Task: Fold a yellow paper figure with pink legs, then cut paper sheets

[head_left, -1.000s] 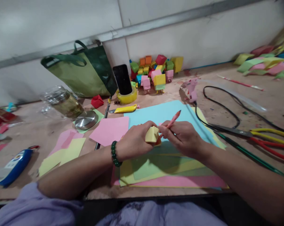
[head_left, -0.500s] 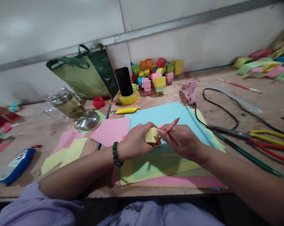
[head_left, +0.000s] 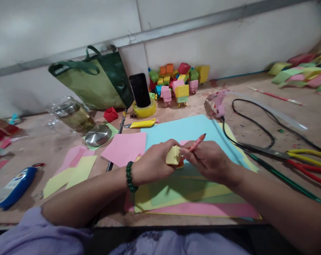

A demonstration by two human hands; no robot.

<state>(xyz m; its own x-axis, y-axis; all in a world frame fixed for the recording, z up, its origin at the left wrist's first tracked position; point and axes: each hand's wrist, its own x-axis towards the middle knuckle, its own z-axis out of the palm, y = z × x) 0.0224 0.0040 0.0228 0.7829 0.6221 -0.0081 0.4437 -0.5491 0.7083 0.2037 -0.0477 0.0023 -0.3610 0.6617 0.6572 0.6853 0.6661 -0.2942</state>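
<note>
At 5 o'clock off ctr, L hand (head_left: pixel 153 163) pinches yellow pc (head_left: pixel 173 156); R hand's (head_left: pixel 210 160) fingers clasp pencil (head_left: pixel 197 143); ~no chg, prob. mid-step.

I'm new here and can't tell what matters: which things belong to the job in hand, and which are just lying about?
Job in hand:
folded yellow paper, in the left hand
pencil, in the right hand
probably the coloured sheets beneath

Lying about, it seems:
phone
green bag
jar
</note>
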